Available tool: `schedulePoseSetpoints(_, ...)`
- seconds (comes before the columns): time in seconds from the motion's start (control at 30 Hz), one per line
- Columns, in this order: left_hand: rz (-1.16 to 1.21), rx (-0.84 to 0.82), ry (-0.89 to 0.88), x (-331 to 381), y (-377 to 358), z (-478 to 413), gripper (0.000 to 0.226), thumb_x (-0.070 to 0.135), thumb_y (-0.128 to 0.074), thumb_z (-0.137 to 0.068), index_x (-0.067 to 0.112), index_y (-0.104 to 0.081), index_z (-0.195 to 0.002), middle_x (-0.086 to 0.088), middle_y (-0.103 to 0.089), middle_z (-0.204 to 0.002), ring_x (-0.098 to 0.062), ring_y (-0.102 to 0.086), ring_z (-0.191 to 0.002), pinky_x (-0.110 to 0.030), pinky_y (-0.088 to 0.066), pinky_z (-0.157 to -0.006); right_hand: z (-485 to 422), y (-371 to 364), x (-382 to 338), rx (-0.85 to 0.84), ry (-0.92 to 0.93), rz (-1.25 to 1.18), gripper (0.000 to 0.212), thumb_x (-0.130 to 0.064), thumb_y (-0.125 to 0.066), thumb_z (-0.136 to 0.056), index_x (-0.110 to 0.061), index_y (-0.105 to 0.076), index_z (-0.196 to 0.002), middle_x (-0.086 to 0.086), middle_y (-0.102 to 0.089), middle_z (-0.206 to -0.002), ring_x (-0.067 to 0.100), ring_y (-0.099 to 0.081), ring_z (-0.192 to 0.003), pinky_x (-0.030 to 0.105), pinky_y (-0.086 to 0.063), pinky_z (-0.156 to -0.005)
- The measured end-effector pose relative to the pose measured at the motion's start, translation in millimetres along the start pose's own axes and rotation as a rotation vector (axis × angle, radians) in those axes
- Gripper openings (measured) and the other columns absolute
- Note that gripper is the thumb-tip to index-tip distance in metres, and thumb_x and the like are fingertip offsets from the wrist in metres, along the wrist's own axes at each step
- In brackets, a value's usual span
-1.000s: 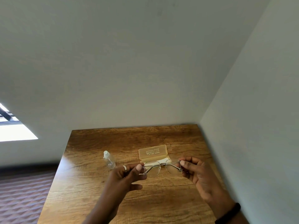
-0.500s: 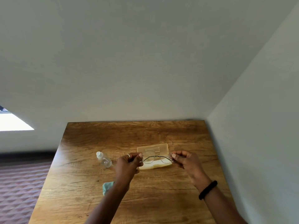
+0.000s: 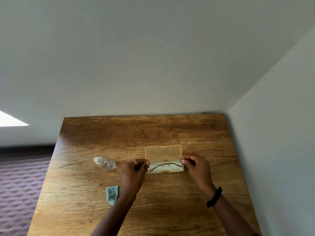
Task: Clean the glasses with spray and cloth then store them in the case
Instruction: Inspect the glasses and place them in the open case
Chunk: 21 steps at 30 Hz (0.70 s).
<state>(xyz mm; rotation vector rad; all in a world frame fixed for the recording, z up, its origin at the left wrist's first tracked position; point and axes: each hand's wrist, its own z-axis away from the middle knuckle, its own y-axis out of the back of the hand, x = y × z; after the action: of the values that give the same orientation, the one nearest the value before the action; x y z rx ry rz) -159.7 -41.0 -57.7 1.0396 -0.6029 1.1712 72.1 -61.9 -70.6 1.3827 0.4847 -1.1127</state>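
A: Pose of the hands?
B: Both forearms extended; left hand (image 3: 134,169) and right hand (image 3: 196,165) each pinch an end of the glasses (image 3: 164,166) — lowered into the open case (image 3: 163,151) between them.
A: Elsewhere on the counter (image 3: 170,132)?
B: Spray bottle (image 3: 104,163) left of the left hand; cloth (image 3: 112,195) beside its forearm.

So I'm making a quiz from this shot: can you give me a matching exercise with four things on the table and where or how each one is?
Things:
1. spray bottle
2. cloth
3. glasses
4. case lid

States:
A. crumpled, near the left forearm
B. standing open at the back
C. lying on its side, left of the hands
D. in the case tray, held at both ends

Pairs: 1-C, 2-A, 3-D, 4-B
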Motion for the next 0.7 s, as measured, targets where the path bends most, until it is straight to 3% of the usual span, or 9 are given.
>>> schedulePoseSetpoints(0.07, -0.016, 0.01, -0.005, -4.4, -0.7, -2.3, 0.01, 0.031, -0.076, -0.087, 0.025, -0.078, -0.095, 0.008, -0.078, -0.078, -0.006, -0.073, -0.075, -0.031, -0.059, -0.068, 2.9, -2.9, 2.5, 0.024, 0.055, 0.028, 0.022, -0.007, -0.073, -0.084, -0.029, -0.073, -0.084, -0.015, -0.067, -0.088, -0.004, -0.061, -0.088, 0.007, -0.045, -0.073)
schedulePoseSetpoints(0.27, -0.111, 0.038, -0.059, -4.3, -3.8, -1.0, 0.009, 0.029, -0.075, -0.088, 0.029, -0.077, -0.096, 0.019, -0.073, -0.082, 0.014, -0.066, -0.08, -0.007, -0.048, -0.064, 9.9, -6.8, 12.9, 0.06, 0.127, 0.089, 0.018, 0.0, -0.072, -0.082, -0.016, -0.075, -0.089, -0.012, -0.065, -0.089, -0.003, -0.061, -0.09, 0.005, -0.046, -0.074)
schedulePoseSetpoints(0.4, -0.156, 0.035, -0.078, -7.4, -5.8, -2.8, 0.009, 0.031, -0.075, -0.088, 0.029, -0.077, -0.097, 0.017, -0.073, -0.089, 0.008, -0.067, -0.08, -0.015, -0.05, -0.067, 12.2, -7.6, 14.9, 0.06, 0.136, 0.129, 0.016, -0.002, -0.073, -0.082, -0.017, -0.075, -0.088, -0.012, -0.066, -0.09, -0.002, -0.061, -0.087, 0.006, -0.047, -0.074)
schedulePoseSetpoints(0.53, -0.171, 0.029, -0.108, -15.1, -6.4, -6.4, 0.011, 0.032, -0.075, -0.088, 0.028, -0.077, -0.098, 0.014, -0.073, -0.099, 0.001, -0.067, -0.089, -0.027, -0.058, -0.079, 12.7, -10.0, 13.2, 0.075, 0.099, 0.111, 0.017, -0.003, -0.075, -0.081, -0.019, -0.074, -0.086, -0.014, -0.065, -0.09, -0.002, -0.061, -0.086, 0.008, -0.048, -0.074)
schedulePoseSetpoints(0.7, -0.188, 0.017, -0.152, -14.4, -7.3, -8.6, 0.01, 0.027, -0.074, -0.089, 0.027, -0.076, -0.099, 0.017, -0.072, -0.099, 0.002, -0.067, -0.09, -0.025, -0.058, -0.08, 14.6, -13.0, 11.0, 0.093, 0.103, 0.165, 0.017, -0.005, -0.074, -0.081, -0.021, -0.071, -0.086, -0.012, -0.063, -0.089, -0.001, -0.06, -0.085, 0.015, -0.05, -0.073)
